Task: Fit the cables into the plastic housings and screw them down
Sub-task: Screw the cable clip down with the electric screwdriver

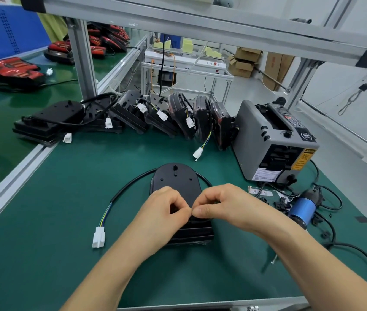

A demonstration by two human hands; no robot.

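while both my hands meet over its near half, the black plastic housing [174, 178] lies flat on the green mat [65, 198], straight in front of me: rounded far end, 1 small upright peg, a few tiny holes, ribbed near edge. the black cable [130, 182] curves round that far end and runs off left to thin coloured wires and a white connector [98, 237] on the mat. my left hand [166, 207] and right hand [225, 203] are both curled, thumbs tip to tip, pinching the cable on the housing.
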